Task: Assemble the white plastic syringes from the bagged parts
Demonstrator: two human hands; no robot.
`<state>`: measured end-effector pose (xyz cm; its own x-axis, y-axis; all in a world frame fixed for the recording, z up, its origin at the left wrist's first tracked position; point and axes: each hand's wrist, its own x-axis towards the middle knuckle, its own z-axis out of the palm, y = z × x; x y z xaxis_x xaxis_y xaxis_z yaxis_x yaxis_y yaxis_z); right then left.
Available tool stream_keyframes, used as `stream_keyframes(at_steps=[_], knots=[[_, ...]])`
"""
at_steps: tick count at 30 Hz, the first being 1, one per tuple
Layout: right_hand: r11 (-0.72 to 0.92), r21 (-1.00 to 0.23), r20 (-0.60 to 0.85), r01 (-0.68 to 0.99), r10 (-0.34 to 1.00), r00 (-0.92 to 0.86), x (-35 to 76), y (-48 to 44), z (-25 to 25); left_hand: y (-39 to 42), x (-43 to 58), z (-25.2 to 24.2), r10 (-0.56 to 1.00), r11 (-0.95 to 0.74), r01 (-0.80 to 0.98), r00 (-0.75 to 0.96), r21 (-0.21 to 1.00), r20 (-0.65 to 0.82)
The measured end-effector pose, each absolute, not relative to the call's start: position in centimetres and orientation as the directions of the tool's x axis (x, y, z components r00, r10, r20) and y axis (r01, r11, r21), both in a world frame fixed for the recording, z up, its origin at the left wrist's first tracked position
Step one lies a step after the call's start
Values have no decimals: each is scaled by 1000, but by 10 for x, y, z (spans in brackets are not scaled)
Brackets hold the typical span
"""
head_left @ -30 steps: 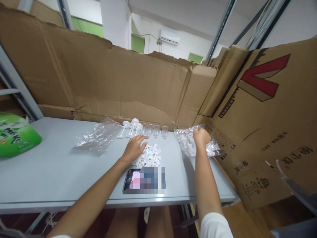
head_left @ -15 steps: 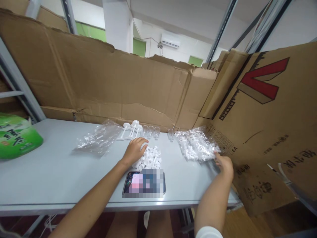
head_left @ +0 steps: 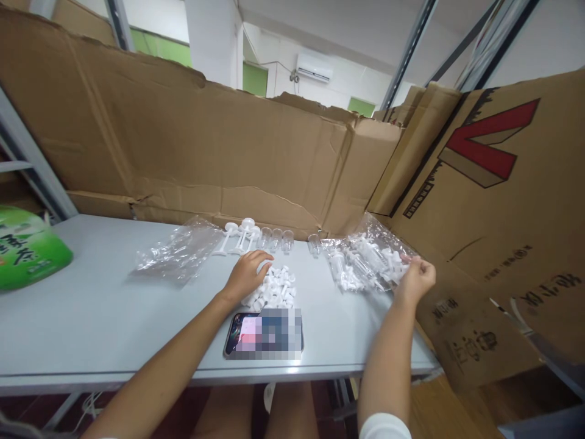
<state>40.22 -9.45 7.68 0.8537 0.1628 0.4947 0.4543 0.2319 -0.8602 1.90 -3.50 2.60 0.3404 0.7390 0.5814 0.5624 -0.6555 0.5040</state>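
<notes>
My left hand (head_left: 247,275) rests with curled fingers on a loose pile of small white plastic caps (head_left: 276,289) in the middle of the grey table (head_left: 105,317). My right hand (head_left: 417,280) pinches the right edge of a clear plastic bag of white and clear parts (head_left: 365,259) and lifts that side off the table. A row of clear little vials (head_left: 276,239) and white plungers (head_left: 240,235) stands behind the pile.
A phone (head_left: 264,333) lies near the table's front edge. An empty clear bag (head_left: 180,250) lies left of the vials, a green packet (head_left: 25,250) at the far left. Cardboard sheets (head_left: 219,152) wall the back and right side.
My right hand left the top of the parts bag, swung to its right edge, took hold and raised it. My left hand stayed on the caps.
</notes>
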Motion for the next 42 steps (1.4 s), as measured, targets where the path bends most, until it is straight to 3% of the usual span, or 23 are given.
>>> stream_keyframes(at_steps=[3, 6, 10, 14, 20, 23, 26, 29, 33, 38, 42], knots=[[396, -853, 461, 341, 265, 847, 384, -87, 88, -36, 21, 27, 778, -625, 424, 278, 655, 563], [501, -860, 397, 100, 531, 749, 364, -78, 95, -35, 21, 30, 841, -521, 153, 260, 840, 475], [428, -895, 294, -127, 779, 554, 329, -65, 94, -35, 16, 37, 879, -273, -206, 344, 940, 331], [327, -912, 234, -247, 910, 341, 290, -57, 82, -38, 11, 45, 903, -84, -353, 369, 932, 221], [137, -912, 94, -386, 987, 128, 262, -57, 62, -38, 8, 49, 945, 55, -334, 322, 941, 59], [85, -897, 95, -433, 995, -2, 265, -62, 59, -34, 6, 47, 963, 78, -369, 267, 926, 25], [67, -919, 135, -389, 979, -150, 271, -68, 60, -30, 6, 44, 968, 97, -446, 249, 890, 19], [14, -962, 80, -273, 969, -234, 273, -70, 61, -30, 6, 43, 965, 115, -489, 261, 865, 19], [-46, -977, -17, -206, 990, -141, 271, -66, 57, -33, 7, 44, 951, 109, -412, 309, 905, 26], [-10, -945, -25, -328, 999, 40, 272, -59, 52, -35, 11, 44, 959, 10, -289, 275, 957, 73], [-62, -940, -62, -336, 998, -11, 275, -59, 52, -34, 12, 44, 962, -132, -195, 210, 972, 173]])
